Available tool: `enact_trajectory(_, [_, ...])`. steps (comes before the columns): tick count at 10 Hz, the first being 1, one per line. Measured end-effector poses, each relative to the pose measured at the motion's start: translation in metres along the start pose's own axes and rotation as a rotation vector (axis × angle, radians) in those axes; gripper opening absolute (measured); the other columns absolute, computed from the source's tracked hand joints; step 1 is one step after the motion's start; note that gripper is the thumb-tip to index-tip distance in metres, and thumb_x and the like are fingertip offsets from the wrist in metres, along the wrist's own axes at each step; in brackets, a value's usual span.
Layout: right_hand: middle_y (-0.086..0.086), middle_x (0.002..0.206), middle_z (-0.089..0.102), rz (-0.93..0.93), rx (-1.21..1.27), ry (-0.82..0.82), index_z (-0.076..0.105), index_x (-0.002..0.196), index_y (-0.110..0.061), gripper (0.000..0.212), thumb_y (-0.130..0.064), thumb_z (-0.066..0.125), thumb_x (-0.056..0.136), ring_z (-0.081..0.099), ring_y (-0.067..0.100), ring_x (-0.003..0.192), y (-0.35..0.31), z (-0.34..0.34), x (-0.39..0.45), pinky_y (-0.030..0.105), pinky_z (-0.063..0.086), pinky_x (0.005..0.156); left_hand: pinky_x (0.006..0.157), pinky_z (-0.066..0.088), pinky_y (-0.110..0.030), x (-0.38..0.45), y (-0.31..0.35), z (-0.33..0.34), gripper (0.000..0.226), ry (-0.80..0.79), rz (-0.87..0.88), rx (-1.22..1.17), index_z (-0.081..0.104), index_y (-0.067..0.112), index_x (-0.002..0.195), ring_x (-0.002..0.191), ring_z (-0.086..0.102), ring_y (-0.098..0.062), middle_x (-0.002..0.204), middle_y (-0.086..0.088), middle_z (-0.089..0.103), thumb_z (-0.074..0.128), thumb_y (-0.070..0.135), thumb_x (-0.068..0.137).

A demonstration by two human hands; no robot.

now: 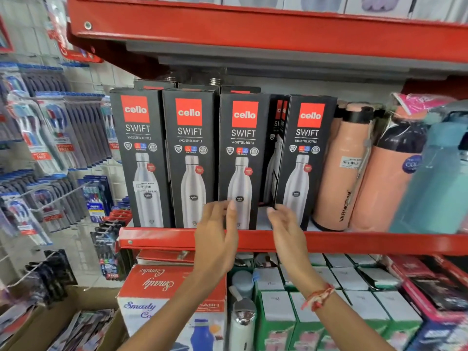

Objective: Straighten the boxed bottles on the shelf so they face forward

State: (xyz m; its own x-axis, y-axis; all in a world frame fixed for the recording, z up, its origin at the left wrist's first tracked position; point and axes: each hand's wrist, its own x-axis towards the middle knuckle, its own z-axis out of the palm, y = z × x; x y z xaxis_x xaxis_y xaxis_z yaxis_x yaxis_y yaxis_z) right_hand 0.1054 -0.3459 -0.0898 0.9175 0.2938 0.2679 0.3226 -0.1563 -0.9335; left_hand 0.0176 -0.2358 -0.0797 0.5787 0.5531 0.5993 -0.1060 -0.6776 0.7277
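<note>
Landmark: the red shelf lip [329, 240]. Left of it, toothbrush packs [38, 148] hang on pegs, tags reading "FREE".

Four black boxed bottles stand just above the lip, each printed "cello SWIFT VACUSTEEL BOTTLE" with a steel bottle picture:
- first box [140, 158]: faces forward, white barcode price sticker on front, print too small to read.
- second box [191, 163]: forward.
- third box [243, 160]: forward.
- fourth box [305, 160]: turned slightly, gap between it and the third; another box [277, 148] shows in that gap, set further back.

Your left hand [217, 234] crosses the lip, fingers spread, thumb tip at the third box's lower front; contact not clear. Your right hand [287, 231] crosses the lip too, open, fingertips at the fourth box's lower left corner, gripping nothing. Red-white thread on that wrist.

Right of the boxes, above the lip: peach bottle [344, 168] marked "VARMORA", then a teal bottle [435, 178].

Below the lip: red-white carton [162, 287], "Smarty".
</note>
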Motion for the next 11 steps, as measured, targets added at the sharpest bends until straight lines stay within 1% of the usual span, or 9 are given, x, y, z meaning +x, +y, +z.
enact_trajectory(1, [0.007,0.157,0.028,0.08,0.037,0.161,0.022,0.149,-0.013,0.065,-0.039,0.048,0.096,0.03,0.021,0.141,0.01,-0.017,0.01,0.039,0.025,0.115,0.09,0.045,-0.024,0.0,0.016,0.028,0.053,-0.274,-0.091,-0.269,0.06,0.026,0.106,0.1,0.06,-0.008,0.105,0.003,0.066,0.021,0.059,0.094])
enact_trajectory(2, [0.002,0.162,0.008,0.159,0.095,0.115,0.003,0.153,-0.014,0.075,-0.043,0.043,0.096,0.011,0.018,0.148,0.013,-0.033,0.022,0.038,0.012,0.119,0.106,0.022,-0.02,0.004,0.03,0.062,0.063,-0.44,-0.231,-0.333,0.041,0.024,0.139,0.134,0.037,-0.008,0.144,0.002,0.046,0.017,0.06,0.094])
enact_trajectory(3, [-0.003,0.162,0.009,0.204,0.157,0.022,0.002,0.153,-0.021,0.076,-0.053,0.038,0.095,0.013,0.016,0.147,0.014,-0.043,0.029,0.038,0.014,0.116,0.113,0.017,-0.029,0.007,0.036,0.084,0.078,-0.481,-0.368,-0.355,0.027,0.025,0.146,0.143,0.026,-0.016,0.154,-0.001,0.031,0.007,0.07,0.086])
enact_trajectory(4, [-0.008,0.159,0.018,0.208,0.172,-0.031,0.013,0.153,-0.027,0.077,-0.064,0.036,0.089,0.02,0.015,0.145,0.019,-0.051,0.032,0.039,0.016,0.115,0.096,0.032,-0.022,0.011,0.038,0.088,0.087,-0.434,-0.425,-0.393,0.057,0.035,0.116,0.114,0.054,-0.008,0.121,0.009,0.059,0.0,0.084,0.071])
enact_trajectory(5, [-0.01,0.158,0.025,0.196,0.197,-0.061,0.023,0.151,-0.031,0.076,-0.068,0.037,0.086,0.025,0.011,0.142,0.02,-0.057,0.033,0.037,0.018,0.117,0.068,0.03,-0.015,0.014,0.034,0.089,0.063,-0.363,-0.41,-0.38,0.035,0.044,0.069,0.069,0.04,0.007,0.072,0.02,0.043,-0.002,0.093,0.056])
enact_trajectory(7, [-0.007,0.155,0.032,0.2,0.273,-0.148,0.035,0.146,-0.025,0.076,-0.069,0.043,0.084,0.032,0.008,0.139,0.022,-0.053,0.028,0.033,0.019,0.117,0.067,0.029,-0.018,-0.001,0.028,0.075,0.053,-0.301,-0.357,-0.382,0.026,0.045,0.069,0.068,0.036,0.005,0.069,0.021,0.037,0.004,0.092,0.06])
enact_trajectory(9, [-0.002,0.155,0.034,0.213,0.284,-0.092,0.037,0.145,-0.028,0.108,-0.087,0.046,0.055,0.035,0.016,0.139,0.02,-0.05,0.022,0.043,0.023,0.118,0.063,0.026,-0.02,-0.002,0.024,0.067,0.057,-0.316,-0.251,-0.254,0.023,0.044,0.073,0.067,0.032,0.003,0.071,0.02,0.031,0.002,0.095,0.057])
enact_trajectory(10, [-0.003,0.156,0.032,0.209,0.259,-0.09,0.036,0.145,-0.03,0.106,-0.089,0.044,0.057,0.034,0.016,0.14,0.014,-0.053,0.018,0.043,0.022,0.118,0.068,0.028,-0.02,-0.005,0.027,0.062,0.054,-0.362,-0.239,-0.227,0.031,0.042,0.078,0.067,0.035,0.006,0.071,0.022,0.034,0.003,0.087,0.066])
enact_trajectory(11, [-0.003,0.152,0.039,0.147,0.221,-0.06,0.041,0.144,-0.027,0.095,-0.085,0.04,0.068,0.037,0.015,0.138,-0.001,-0.053,0.011,0.041,0.023,0.117,0.06,0.025,-0.018,-0.001,0.034,0.047,0.055,-0.425,-0.243,-0.222,0.022,0.043,0.07,0.064,0.031,0.004,0.069,0.019,0.031,0.001,0.093,0.059])
